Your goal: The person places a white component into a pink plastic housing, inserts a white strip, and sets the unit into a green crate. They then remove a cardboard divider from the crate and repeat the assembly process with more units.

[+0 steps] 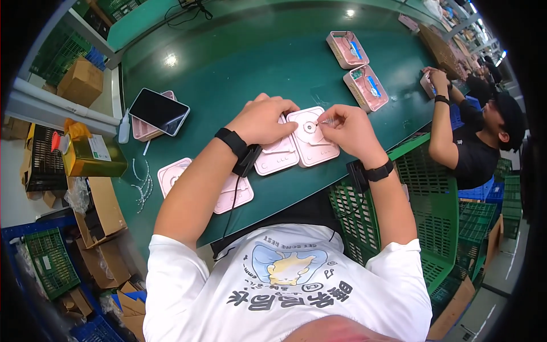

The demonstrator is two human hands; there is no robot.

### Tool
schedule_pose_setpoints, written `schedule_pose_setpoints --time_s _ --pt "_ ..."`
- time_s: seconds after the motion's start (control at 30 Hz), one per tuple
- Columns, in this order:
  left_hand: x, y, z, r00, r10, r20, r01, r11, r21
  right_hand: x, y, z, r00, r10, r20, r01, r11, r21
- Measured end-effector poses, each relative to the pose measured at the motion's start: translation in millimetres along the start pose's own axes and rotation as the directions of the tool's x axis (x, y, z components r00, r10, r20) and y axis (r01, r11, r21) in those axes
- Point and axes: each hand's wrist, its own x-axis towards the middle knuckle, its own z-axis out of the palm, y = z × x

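Observation:
A pale pink plastic panel (319,149) with a round recess and a small central hub lies on the green table before me. My right hand (348,130) is pinched at the recess's right side, beside the hub, on something too small to make out. Across a second pink panel (276,161), touching the first on its left, rests my left hand (262,118). Its thumb and forefinger are apart and reach the first panel's left edge. More pink panels (242,194) lie partly under my left forearm.
Two open pink housings (369,102) with blue parts and wires stand at the far right. A phone (159,111) lies on a pink housing at left, near a small bottle (124,128) and clear strips (142,185). A co-worker (476,131) sits right, beyond a green crate (427,211).

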Motion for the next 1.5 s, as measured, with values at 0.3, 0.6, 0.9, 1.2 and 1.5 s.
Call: schedule_pose_setpoints --time_s 0.3,0.6,0.9,1.2,1.5 --pt "7 -7 14 1.0 0.007 -0.009 -0.007 0.999 -0.045 8 -15 -8 0.993 -0.088 0.084 0.104 0.972 -0.212" --pt "6 -5 22 1.0 -0.007 -0.012 0.006 0.998 -0.058 28 13 -25 0.965 -0.109 0.237 0.101 0.994 0.044" --pt "-2 -12 18 1.0 -0.002 -0.015 0.001 0.999 -0.038 21 -12 -11 0.962 -0.081 0.261 0.147 0.958 -0.247" --pt "-14 -13 10 1.0 0.028 0.004 -0.028 0.999 0.044 7 -9 14 0.973 0.128 0.192 -0.14 0.989 0.048" --pt "-14 9 -23 0.961 0.022 0.274 -0.019 1.0 -0.014 -21 -38 23 0.968 0.178 0.178 -0.197 0.975 0.099"
